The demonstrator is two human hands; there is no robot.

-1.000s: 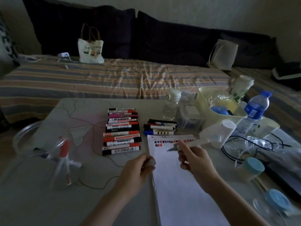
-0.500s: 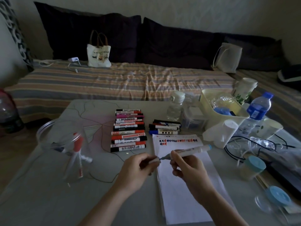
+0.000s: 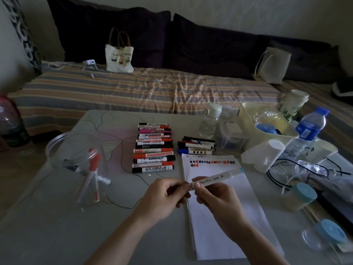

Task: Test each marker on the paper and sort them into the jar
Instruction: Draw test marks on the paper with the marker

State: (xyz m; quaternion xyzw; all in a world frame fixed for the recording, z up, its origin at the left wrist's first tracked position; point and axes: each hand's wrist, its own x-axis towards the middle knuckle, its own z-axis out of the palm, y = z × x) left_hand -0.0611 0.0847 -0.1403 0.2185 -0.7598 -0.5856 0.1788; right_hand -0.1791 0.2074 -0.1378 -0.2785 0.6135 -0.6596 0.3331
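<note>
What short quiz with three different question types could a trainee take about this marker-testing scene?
1. True or false: the clear jar stands to the left of the paper.
2. Which grip pinches the cap end of the white marker? A. left hand B. right hand
3. Fill in: the colour test marks lie along the ___ edge of the paper.

Key: 1 true; 2 A; 3 far.
</note>
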